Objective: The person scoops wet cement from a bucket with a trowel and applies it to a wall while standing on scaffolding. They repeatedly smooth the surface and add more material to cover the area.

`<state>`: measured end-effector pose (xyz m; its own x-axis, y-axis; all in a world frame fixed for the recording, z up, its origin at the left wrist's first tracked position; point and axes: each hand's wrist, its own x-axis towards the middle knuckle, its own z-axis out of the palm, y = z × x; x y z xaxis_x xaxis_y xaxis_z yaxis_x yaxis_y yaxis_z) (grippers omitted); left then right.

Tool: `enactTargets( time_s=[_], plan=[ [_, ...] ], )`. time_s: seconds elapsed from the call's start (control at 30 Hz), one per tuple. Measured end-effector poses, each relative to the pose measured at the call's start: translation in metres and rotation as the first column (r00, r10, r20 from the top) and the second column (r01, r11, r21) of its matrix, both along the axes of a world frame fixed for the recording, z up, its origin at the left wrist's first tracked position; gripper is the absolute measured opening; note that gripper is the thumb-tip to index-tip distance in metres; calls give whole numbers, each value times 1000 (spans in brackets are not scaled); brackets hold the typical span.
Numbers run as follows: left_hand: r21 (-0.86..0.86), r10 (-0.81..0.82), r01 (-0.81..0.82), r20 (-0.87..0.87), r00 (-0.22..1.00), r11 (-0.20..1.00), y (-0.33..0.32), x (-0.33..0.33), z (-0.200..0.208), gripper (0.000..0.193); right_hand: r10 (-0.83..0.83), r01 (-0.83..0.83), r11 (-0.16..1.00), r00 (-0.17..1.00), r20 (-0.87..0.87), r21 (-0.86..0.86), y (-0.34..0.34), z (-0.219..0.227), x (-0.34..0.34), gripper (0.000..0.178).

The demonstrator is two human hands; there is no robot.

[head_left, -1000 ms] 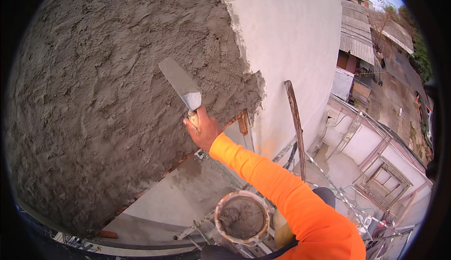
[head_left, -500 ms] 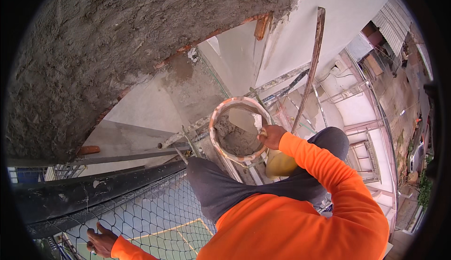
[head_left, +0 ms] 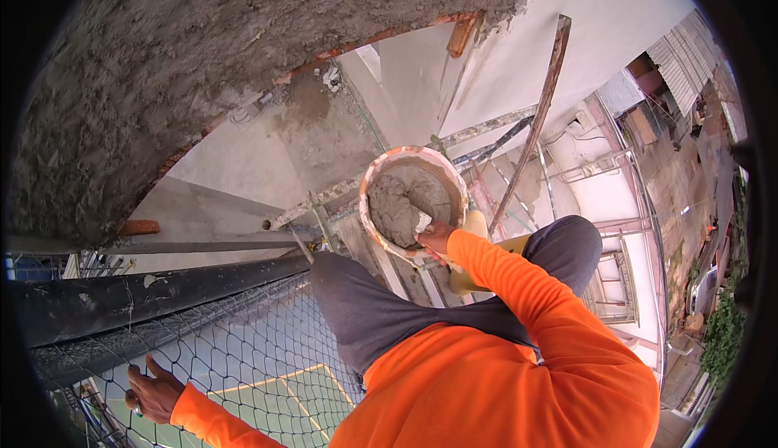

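My right hand [head_left: 438, 238] is closed around the handle of a trowel [head_left: 423, 221], at the near right rim of a round bucket [head_left: 460, 174]. Grey wet mortar [head_left: 392, 203] fills the lower part of the bucket. The trowel's blade is sunk in it or hidden by it; only a whitish, mortar-crusted part by the handle shows clearly. Off to the lower left, my left hand [head_left: 156, 390] rests at the wire netting [head_left: 243, 351] with its fingers apart and a ring on one finger. Whether those fingers hook into the mesh I cannot tell.
A wall of rough wet mortar [head_left: 162, 67] fills the upper left. Beside it runs a black rail [head_left: 162, 294] above the netting. A wooden pole [head_left: 531, 136] leans past the bucket. Scaffold bars [head_left: 316, 205] surround it, and the ground lies far below at right.
My right hand has moved left and toward me, and the trowel's blade, visible before above the mortar, no longer shows. My left hand stays by the netting.
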<state>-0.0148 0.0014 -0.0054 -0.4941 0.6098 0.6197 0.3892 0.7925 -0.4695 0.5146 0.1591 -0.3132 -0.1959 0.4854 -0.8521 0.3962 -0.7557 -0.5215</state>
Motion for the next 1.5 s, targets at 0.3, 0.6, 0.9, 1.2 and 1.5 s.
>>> enactTargets(
  time_s=[0.3,0.6,0.9,1.2,1.5],
  plan=[
    [-14,54,-53,85,995,998,-1,-7,-2,41,-292,292,956,950,-109,-14,-54,46,19,35],
    [38,-135,135,-12,991,990,-6,-4,2,44,-459,709,703,510,-727,54,-15,199,19,14],
    [44,-292,301,-143,946,953,-10,-9,5,44,-144,484,-760,526,-838,434,155,350,36,31],
    [37,-316,325,-150,937,945,-11,-9,7,42,-214,-10,-141,977,-20,990,230,369,-97,41],
    [-7,-52,52,-16,999,999,-4,-14,-2,44,145,-295,489,955,257,821,36,162,-22,41]
  ],
)
